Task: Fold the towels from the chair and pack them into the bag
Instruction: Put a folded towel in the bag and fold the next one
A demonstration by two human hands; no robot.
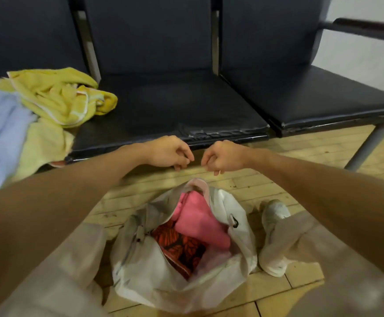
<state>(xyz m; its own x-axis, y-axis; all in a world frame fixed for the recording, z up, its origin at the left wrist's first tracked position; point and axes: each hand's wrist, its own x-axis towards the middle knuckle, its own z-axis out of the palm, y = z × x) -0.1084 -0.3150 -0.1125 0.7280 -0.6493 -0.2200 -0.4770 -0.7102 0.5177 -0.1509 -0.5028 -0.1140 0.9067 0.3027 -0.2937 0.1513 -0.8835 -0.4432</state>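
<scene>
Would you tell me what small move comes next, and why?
Probably reach the left hand to the crumpled yellow towel on the chair: it and the right hand look empty, and the pink towel already lies in the open bag.

Dim, soft indoor light; blurred, warped edges.

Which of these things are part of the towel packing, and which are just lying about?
Job: crumpled yellow terry towel, pale blue towel, black padded bench chair beneath them, white zip-up fabric bag, folded pink towel and red-and-black patterned towel inside it.
Not the job: person's white shoe, wooden plank floor.
</scene>
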